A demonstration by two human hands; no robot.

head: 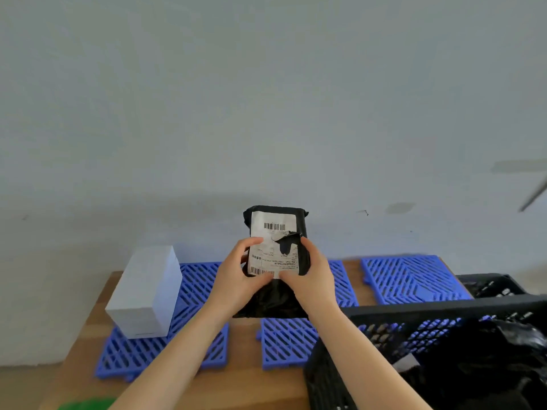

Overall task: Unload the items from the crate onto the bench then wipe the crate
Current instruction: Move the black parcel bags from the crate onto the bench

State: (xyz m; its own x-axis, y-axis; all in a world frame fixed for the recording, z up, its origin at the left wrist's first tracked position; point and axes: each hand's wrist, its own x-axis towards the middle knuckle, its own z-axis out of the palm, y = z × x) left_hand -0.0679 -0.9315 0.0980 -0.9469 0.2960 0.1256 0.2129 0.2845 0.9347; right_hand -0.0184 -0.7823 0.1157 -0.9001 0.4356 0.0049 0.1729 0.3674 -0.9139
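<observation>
Head view looks down on a black poly-mailer parcel, soft and crinkled plastic film with a white paper shipping label (barcodes printed on it, and a ragged tear through its middle that shows the black film underneath). The parcel stands upright in front of the person, over the middle of the wooden worktop and just left of the crate; whether its slack lower end touches the wood cannot be told.

Both bare forearms reach forward and converge on it. The left hand grips the left edge, fingers curled round the side and thumb laid across the label. The right hand grips the right edge in the same way, its thumb pressing on the label's lower part, close to the left thumb.

The crate is black rigid plastic with lattice walls, sitting at the right end of the worktop, and glossy black bags lie crumpled inside it. Blue plastic grid mats with diagonal slats cover much of the wood. A plain white rectangular box, matte and sharp-edged, rests on the left mats. Something green shows at the bottom left edge.
</observation>
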